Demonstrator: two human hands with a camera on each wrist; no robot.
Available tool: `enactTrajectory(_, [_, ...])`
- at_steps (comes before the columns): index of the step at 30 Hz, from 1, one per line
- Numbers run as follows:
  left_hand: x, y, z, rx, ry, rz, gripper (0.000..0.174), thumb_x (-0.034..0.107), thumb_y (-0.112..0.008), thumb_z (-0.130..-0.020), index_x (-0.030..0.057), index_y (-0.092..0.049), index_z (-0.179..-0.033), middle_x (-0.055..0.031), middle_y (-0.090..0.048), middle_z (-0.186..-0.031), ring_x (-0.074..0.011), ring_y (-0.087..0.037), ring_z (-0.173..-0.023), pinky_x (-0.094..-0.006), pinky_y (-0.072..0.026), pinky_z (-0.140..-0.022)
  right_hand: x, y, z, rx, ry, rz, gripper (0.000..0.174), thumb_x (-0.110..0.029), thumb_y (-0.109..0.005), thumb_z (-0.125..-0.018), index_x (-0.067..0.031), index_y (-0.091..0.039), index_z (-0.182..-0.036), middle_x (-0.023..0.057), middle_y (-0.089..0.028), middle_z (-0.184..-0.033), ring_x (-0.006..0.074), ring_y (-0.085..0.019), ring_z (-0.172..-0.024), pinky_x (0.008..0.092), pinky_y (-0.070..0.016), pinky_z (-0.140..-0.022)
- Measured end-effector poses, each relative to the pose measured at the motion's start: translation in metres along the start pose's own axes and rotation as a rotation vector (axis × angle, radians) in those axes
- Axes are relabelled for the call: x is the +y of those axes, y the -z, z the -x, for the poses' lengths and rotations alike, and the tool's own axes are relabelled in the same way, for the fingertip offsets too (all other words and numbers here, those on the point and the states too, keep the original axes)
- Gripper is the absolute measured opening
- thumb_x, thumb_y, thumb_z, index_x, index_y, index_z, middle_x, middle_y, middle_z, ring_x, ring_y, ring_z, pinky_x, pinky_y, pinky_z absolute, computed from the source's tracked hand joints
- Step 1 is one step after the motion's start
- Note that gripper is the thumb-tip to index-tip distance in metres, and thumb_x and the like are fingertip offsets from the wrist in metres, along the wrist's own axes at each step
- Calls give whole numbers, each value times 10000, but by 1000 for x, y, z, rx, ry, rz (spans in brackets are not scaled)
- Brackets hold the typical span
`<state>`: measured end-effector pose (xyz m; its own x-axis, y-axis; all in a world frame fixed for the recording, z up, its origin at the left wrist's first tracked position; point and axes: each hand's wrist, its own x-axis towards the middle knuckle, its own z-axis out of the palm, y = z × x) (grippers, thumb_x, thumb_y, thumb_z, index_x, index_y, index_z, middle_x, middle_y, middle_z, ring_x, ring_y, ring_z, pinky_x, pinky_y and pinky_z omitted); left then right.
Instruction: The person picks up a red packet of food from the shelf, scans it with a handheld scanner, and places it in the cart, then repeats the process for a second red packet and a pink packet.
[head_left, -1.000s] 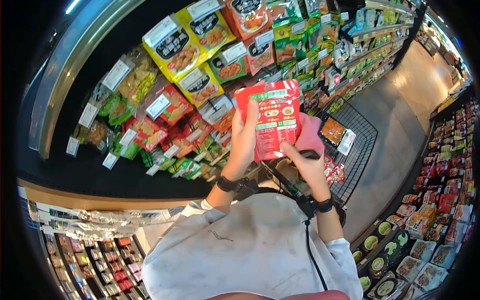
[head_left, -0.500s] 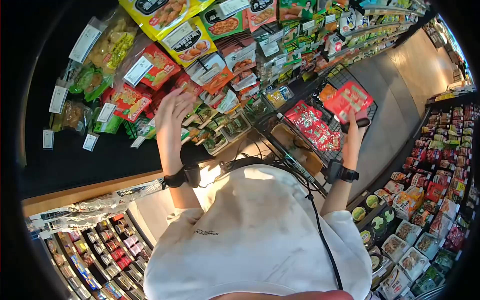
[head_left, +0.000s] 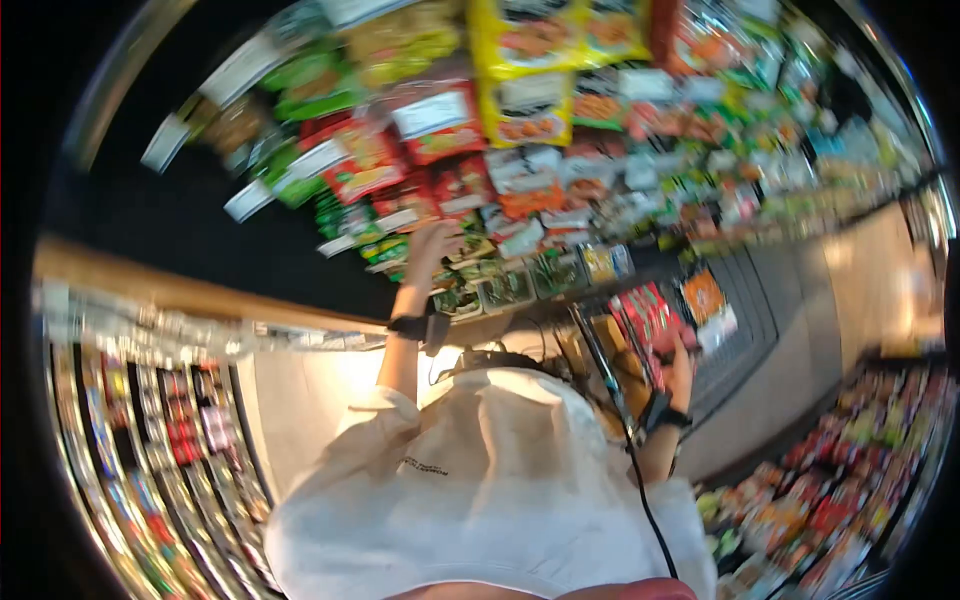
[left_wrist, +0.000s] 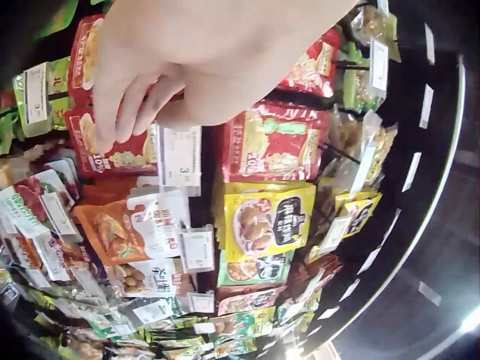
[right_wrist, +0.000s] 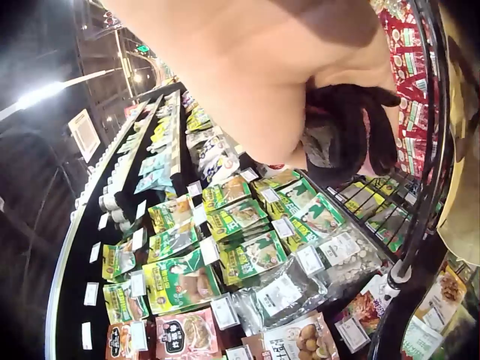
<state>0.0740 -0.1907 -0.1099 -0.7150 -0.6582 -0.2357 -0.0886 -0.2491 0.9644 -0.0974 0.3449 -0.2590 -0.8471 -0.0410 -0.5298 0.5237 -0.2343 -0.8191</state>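
My left hand (head_left: 432,250) reaches toward the hanging snack packets. In the left wrist view its fingers (left_wrist: 131,105) are loosely bent in front of a red packet (left_wrist: 124,142) on the rack, beside a price tag (left_wrist: 180,157). My right hand (head_left: 680,368) is low over the shopping cart (head_left: 745,345), beside the red packets (head_left: 640,312) lying in it. Curled against its palm is a dark, soft-looking item (right_wrist: 337,142) with black bands; I cannot tell what it is. An orange-topped tray (head_left: 703,295) lies in the cart too.
Yellow packets (head_left: 527,105) and green packets (head_left: 315,80) hang on the dark rack ahead. The cart's handle (head_left: 598,365) is close to my body, and a black cable (head_left: 645,510) runs down my white shirt. More stocked shelves (head_left: 800,510) stand to the right.
Both hands held a red packet; the left let go and moved left to the rack. The right carried the packet over the cart, then came lower and nearer. The head view has turned.
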Motion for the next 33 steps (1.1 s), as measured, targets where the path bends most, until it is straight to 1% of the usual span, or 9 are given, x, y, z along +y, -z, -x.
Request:
enactTrajectory(4, [-47, -8, -46, 167, -263, 85, 298, 146, -545, -991, -93, -577, -1165, -120, -696, -968, -217, -704, -874, -306, -542, -711, -24, -12, 23, -37, -33, -103, 509, -196, -725, -896, -148, -500, -1350, 48, -576, -1234, 200, -595, -1077, 389, -547, -847])
enactTrajectory(9, [-67, -26, -64, 436, -605, -502, 523, -21, -552, -930, -93, -374, -1416, -251, -412, -1451, -204, -650, -823, -323, -524, -710, -62, -66, 85, 111, 120, -38, 585, -168, -723, -897, -128, -433, -1403, 58, -574, -1261, 196, -596, -1110, 366, -531, -907])
enactTrajectory(10, [-75, -30, -69, 425, -548, -332, 635, -47, -579, -908, -54, -298, -1477, -238, -182, -1579, -208, -645, -890, -327, -528, -722, -59, -61, 81, 102, 143, -52, 562, -163, -717, -901, -117, -452, -1395, 59, -577, -1256, 192, -605, -1091, 359, -529, -910])
enactTrajectory(12, [-86, -36, -73, 464, -538, -257, 648, -29, -591, -913, -36, -295, -1490, -227, -169, -1591, -214, -640, -927, -335, -534, -732, -59, -49, 82, 32, 178, 21, 616, -244, -707, -915, -96, -428, -1444, 84, -541, -1321, 198, -584, -1118, 346, -517, -885])
enactTrajectory(15, [-83, -44, -81, 587, -609, -267, 615, 3, -637, -894, -38, -364, -1444, -237, -392, -1478, -252, -641, -951, -359, -524, -754, -63, -36, 97, 54, 218, 19, 558, -240, -671, -944, -83, -437, -1426, 84, -546, -1300, 195, -585, -1096, 341, -522, -857])
enactTrajectory(18, [-76, -40, -83, 607, -585, -362, 536, 21, -683, -854, -54, -458, -1335, -212, -618, -1196, -300, -647, -940, -377, -506, -779, -69, -27, 127, 13, 321, 49, 423, -235, -666, -942, -60, -517, -1296, 80, -610, -1124, 174, -630, -945, 317, -551, -751])
enactTrajectory(19, [-59, -42, -77, 556, -600, -268, 465, 25, -712, -819, -40, -514, -1235, -164, -677, -943, -319, -651, -925, -385, -492, -796, -71, -25, 134, 45, 324, 38, 415, -233, -666, -941, -55, -520, -1287, 78, -608, -1111, 172, -627, -930, 316, -551, -743])
enactTrajectory(29, [-68, -38, -59, 612, -436, -289, 250, 124, -767, -816, -15, -572, -888, -123, -636, -747, -252, -626, -671, -370, -474, -622, -69, -17, 134, 56, 441, 165, 402, -204, -650, -947, -72, -513, -1301, 76, -572, -1133, 199, -590, -987, 338, -539, -768])
enactTrajectory(33, [-63, -24, -52, 699, -506, -520, 234, 108, -779, -814, -51, -628, -894, -132, -682, -813, -191, -666, -741, -328, -509, -650, -82, -34, 106, 110, 160, 133, 582, -247, -674, -940, -47, -429, -1430, 89, -515, -1358, 207, -556, -1165, 352, -490, -933])
